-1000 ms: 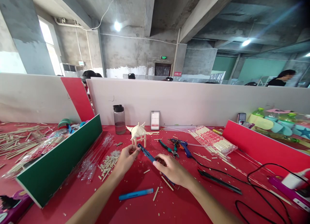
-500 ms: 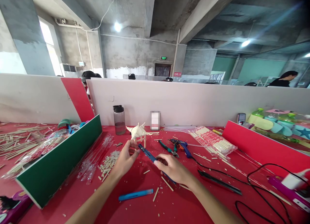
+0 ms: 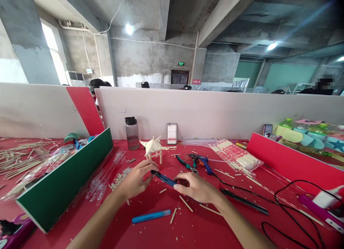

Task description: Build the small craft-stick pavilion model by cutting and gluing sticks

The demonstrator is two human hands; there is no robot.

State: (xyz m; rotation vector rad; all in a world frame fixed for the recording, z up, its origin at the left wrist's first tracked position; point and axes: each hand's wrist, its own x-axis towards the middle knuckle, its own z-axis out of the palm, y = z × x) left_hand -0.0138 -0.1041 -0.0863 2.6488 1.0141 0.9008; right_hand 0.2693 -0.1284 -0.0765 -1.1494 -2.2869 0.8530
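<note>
Both hands share the blue cutter mid-desk: the right hand clenches its handle, the left hand pinches at its tip (whatever sits there is too small to see). A slip could nick fingers or knock the stick pavilion just behind.

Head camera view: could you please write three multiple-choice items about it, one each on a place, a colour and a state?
1. Where does the small stick pavilion stand?
A. right of the water bottle
B. on the green board
C. in a hand

2. What colour is the marker lying nearest the camera?
A. yellow
B. light blue
C. black

3. What are the hands doing?
A. resting flat, empty
B. both on the dark blue tool
C. lifting the bottle

Answers: 1 A, it stands beside the bottle; 2 B, its barrel is blue; 3 B, left hand and right hand hold its ends.
</note>
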